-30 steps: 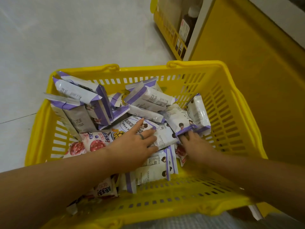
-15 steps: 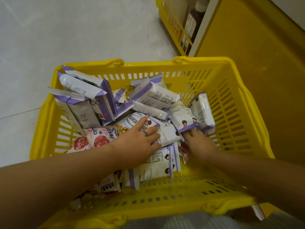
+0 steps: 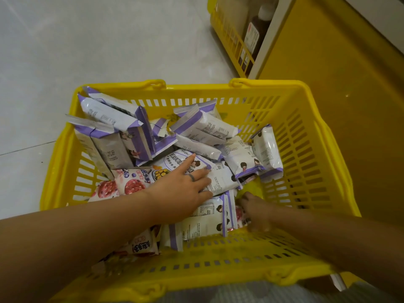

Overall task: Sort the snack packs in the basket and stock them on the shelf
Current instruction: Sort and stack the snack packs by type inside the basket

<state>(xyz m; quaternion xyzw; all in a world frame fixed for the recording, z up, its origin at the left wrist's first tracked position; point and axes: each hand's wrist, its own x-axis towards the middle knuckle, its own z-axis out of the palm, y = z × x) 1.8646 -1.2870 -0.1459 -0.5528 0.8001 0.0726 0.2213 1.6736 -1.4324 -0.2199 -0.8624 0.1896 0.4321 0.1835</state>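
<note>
A yellow plastic basket (image 3: 328, 162) stands on the floor, filled with several white-and-purple snack packs (image 3: 205, 127) and a few pink packs printed with red biscuits (image 3: 131, 184). My left hand (image 3: 183, 186) lies flat with its fingers spread on the white-and-purple packs in the middle of the basket. My right hand (image 3: 255, 213) reaches down at the near right side, beside a pink pack (image 3: 239, 215) that is half buried under white ones. The right hand is blurred and its fingers are partly hidden.
A yellow shelf unit side panel (image 3: 349, 84) rises just right of the basket. Behind it, a yellow wire rack (image 3: 227, 38) holds a dark bottle (image 3: 253, 36). Pale floor tiles (image 3: 87, 40) stretch to the left and beyond.
My right hand has drawn back from under the white packs at the right toward the near wall of the basket. The left hand has stayed resting on the packs.
</note>
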